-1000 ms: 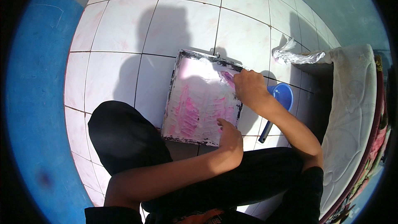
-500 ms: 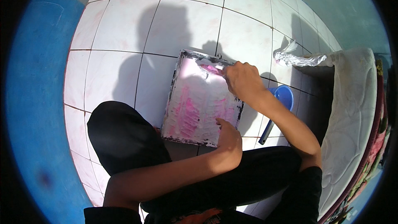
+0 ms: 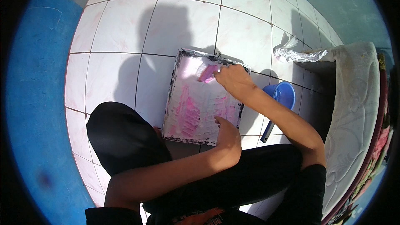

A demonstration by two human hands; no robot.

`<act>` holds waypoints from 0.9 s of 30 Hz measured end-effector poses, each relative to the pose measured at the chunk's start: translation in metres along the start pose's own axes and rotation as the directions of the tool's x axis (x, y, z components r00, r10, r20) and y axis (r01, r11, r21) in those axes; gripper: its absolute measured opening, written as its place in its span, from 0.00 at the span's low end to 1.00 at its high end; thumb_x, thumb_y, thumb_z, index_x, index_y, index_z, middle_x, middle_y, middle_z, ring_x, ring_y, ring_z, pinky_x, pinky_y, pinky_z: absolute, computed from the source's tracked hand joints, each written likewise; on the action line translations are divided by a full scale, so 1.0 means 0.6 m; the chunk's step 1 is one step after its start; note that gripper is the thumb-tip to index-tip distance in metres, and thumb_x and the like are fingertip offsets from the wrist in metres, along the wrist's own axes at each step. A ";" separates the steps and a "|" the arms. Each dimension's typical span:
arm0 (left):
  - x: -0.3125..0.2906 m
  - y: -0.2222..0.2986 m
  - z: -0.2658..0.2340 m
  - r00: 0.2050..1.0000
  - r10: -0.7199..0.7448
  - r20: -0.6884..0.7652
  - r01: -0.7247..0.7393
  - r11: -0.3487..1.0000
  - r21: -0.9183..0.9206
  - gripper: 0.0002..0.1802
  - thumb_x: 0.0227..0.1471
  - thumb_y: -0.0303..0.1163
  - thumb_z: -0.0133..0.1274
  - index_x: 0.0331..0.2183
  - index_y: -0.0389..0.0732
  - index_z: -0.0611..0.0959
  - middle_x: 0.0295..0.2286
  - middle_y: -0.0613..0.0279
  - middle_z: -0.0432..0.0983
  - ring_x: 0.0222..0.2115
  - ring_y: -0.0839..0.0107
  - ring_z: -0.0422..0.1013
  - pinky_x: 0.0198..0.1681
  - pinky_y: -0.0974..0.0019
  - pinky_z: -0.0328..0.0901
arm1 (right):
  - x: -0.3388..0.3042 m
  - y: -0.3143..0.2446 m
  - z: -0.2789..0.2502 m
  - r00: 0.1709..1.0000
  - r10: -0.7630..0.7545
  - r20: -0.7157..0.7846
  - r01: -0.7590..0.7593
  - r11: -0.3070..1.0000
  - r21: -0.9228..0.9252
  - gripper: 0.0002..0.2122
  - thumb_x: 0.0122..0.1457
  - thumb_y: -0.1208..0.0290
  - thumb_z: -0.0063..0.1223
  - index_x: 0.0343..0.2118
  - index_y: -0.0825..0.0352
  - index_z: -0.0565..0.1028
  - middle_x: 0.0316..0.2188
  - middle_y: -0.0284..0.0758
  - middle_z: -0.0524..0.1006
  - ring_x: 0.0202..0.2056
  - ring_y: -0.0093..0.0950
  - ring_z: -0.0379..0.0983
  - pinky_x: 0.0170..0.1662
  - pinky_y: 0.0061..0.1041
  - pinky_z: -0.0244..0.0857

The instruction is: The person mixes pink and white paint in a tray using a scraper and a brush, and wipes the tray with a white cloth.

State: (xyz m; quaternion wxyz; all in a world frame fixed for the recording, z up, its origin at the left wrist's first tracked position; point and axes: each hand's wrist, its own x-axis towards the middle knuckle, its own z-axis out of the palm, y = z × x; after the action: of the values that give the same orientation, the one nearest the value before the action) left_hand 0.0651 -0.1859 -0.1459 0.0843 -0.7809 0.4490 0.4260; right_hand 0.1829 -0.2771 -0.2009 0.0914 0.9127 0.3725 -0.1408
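Hands are apart, the right hand closed on a pink tool that extends leftward from it over a tray, the left hand, grip unclear, at the tray's near right corner.

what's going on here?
Someone seated on a tiled floor is working over a shallow square tray with a blotchy black-and-white rim. The right hand holds a small pink-smeared tool near the far edge; its exact type isn't clear. The left hand is at the near right side, fingers partly hidden. Pink streaks mark the tray's whitish surface. A blue dipper sits to the right, partly behind the right forearm.
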 end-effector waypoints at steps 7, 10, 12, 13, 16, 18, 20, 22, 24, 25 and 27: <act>-0.009 0.009 -0.003 0.998 0.065 -0.007 -0.065 0.997 0.039 0.29 0.48 0.38 0.54 0.51 0.34 0.75 0.50 0.43 0.70 0.52 0.47 0.65 0.56 0.40 0.54 | -0.052 0.028 -0.029 0.993 0.118 0.005 -0.118 0.991 0.055 0.05 0.45 0.78 0.55 0.26 0.65 0.80 0.26 0.40 0.79 0.32 0.38 0.79 0.34 0.32 0.72; -0.004 0.014 0.006 0.999 0.018 -0.041 -0.015 0.997 0.079 0.27 0.50 0.44 0.53 0.48 0.36 0.78 0.46 0.46 0.73 0.51 0.51 0.67 0.57 0.44 0.54 | -0.071 0.049 -0.053 0.979 0.193 0.070 -0.197 0.979 0.060 0.06 0.45 0.73 0.58 0.29 0.65 0.79 0.26 0.42 0.78 0.30 0.39 0.77 0.35 0.35 0.71; -0.005 0.012 0.008 0.999 0.014 -0.053 -0.008 0.995 0.101 0.26 0.50 0.43 0.53 0.48 0.36 0.78 0.46 0.45 0.73 0.51 0.51 0.67 0.56 0.44 0.55 | -0.079 0.053 -0.066 0.964 0.247 0.098 -0.252 0.967 0.044 0.08 0.46 0.70 0.58 0.30 0.65 0.78 0.25 0.43 0.77 0.30 0.39 0.77 0.34 0.36 0.70; -0.009 0.010 0.006 0.998 0.011 -0.058 -0.004 0.994 0.112 0.26 0.50 0.43 0.53 0.47 0.36 0.78 0.46 0.45 0.73 0.51 0.51 0.67 0.56 0.44 0.55 | -0.082 0.053 -0.071 0.958 0.270 0.098 -0.274 0.961 0.036 0.09 0.46 0.69 0.58 0.30 0.65 0.78 0.25 0.43 0.77 0.30 0.40 0.77 0.34 0.36 0.70; -0.021 0.007 -0.001 0.996 0.019 -0.086 -0.010 0.995 0.098 0.25 0.51 0.41 0.52 0.47 0.35 0.78 0.46 0.45 0.73 0.51 0.52 0.67 0.56 0.44 0.55 | -0.081 0.054 -0.048 0.945 0.317 0.077 -0.318 0.948 -0.001 0.08 0.47 0.68 0.57 0.29 0.66 0.78 0.24 0.44 0.77 0.29 0.41 0.77 0.33 0.36 0.71; -0.016 0.009 -0.003 0.998 0.020 -0.063 -0.014 0.996 0.093 0.25 0.51 0.42 0.51 0.47 0.35 0.78 0.46 0.45 0.73 0.51 0.52 0.67 0.56 0.44 0.55 | -0.076 0.051 -0.024 0.935 0.345 0.082 -0.345 0.938 -0.007 0.08 0.48 0.68 0.56 0.26 0.67 0.78 0.23 0.44 0.77 0.28 0.41 0.77 0.32 0.36 0.72; -0.015 0.010 -0.004 0.999 0.028 -0.046 -0.024 0.997 0.079 0.26 0.51 0.42 0.51 0.48 0.35 0.78 0.47 0.45 0.72 0.51 0.52 0.67 0.56 0.44 0.54 | -0.071 0.043 -0.013 0.920 0.375 0.114 -0.379 0.926 0.007 0.07 0.49 0.68 0.54 0.24 0.67 0.78 0.22 0.44 0.77 0.27 0.41 0.77 0.32 0.35 0.72; -0.017 0.007 -0.007 0.999 0.038 -0.033 -0.036 0.998 0.056 0.26 0.51 0.43 0.51 0.48 0.35 0.77 0.47 0.45 0.72 0.51 0.52 0.66 0.57 0.44 0.54 | -0.069 0.032 -0.011 0.928 0.363 0.082 -0.369 0.927 0.072 0.07 0.49 0.69 0.54 0.23 0.67 0.78 0.22 0.45 0.77 0.26 0.42 0.77 0.32 0.35 0.73; -0.008 0.009 0.000 0.999 0.026 -0.038 -0.023 0.998 0.060 0.28 0.50 0.41 0.53 0.50 0.35 0.76 0.48 0.44 0.72 0.51 0.49 0.66 0.56 0.41 0.54 | -0.061 0.024 -0.007 0.934 0.353 0.057 -0.358 0.922 0.146 0.08 0.50 0.69 0.54 0.23 0.68 0.78 0.22 0.46 0.77 0.26 0.43 0.77 0.32 0.36 0.72; -0.004 0.011 0.004 0.999 0.021 -0.041 -0.018 0.998 0.063 0.28 0.49 0.39 0.54 0.51 0.35 0.76 0.49 0.44 0.71 0.51 0.48 0.66 0.56 0.40 0.55 | -0.054 0.019 -0.002 0.935 0.350 0.049 -0.353 0.917 0.188 0.08 0.50 0.69 0.54 0.23 0.69 0.78 0.22 0.46 0.77 0.25 0.43 0.77 0.31 0.36 0.72; -0.004 0.013 0.008 0.998 0.022 -0.063 -0.017 0.997 0.073 0.29 0.48 0.40 0.54 0.50 0.35 0.76 0.49 0.44 0.72 0.51 0.48 0.67 0.55 0.40 0.55 | -0.044 0.011 0.003 0.948 0.319 0.006 -0.308 0.912 0.272 0.08 0.50 0.69 0.54 0.25 0.69 0.77 0.21 0.47 0.76 0.25 0.44 0.76 0.30 0.37 0.72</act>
State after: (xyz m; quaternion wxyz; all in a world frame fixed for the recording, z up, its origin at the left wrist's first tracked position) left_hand 0.0559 -0.1862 -0.1450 0.0942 -0.7862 0.4741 0.3851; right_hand 0.1692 -0.2994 -0.1934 -0.0196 0.9670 0.2004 -0.1559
